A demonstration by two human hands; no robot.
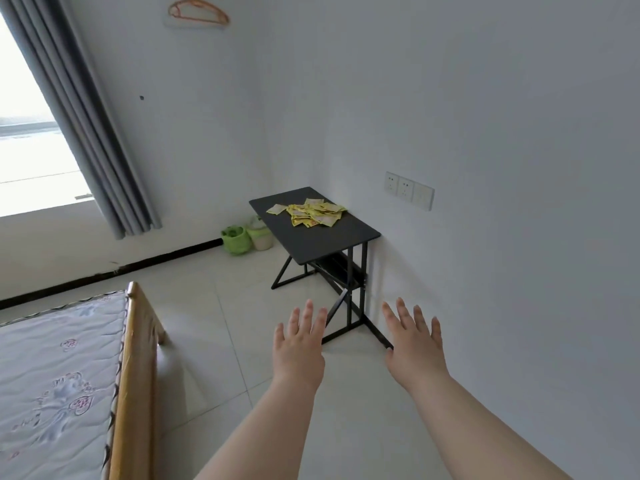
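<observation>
A small black table (332, 242) stands in the room's corner against the right wall. A loose pile of several yellow sachets (310, 213) lies on its far half. My left hand (299, 344) and my right hand (414, 337) are stretched out in front of me over the floor, palms down, fingers straight and spread. Both hold nothing and are well short of the table top.
A bed with a patterned mattress (52, 375) and a wooden frame (136, 368) fills the lower left. A green bag (236, 240) and a pale bag (261, 235) sit on the floor behind the table. Wall sockets (408, 189), a grey curtain (86, 133) and an orange hanger (197, 12) are on the walls.
</observation>
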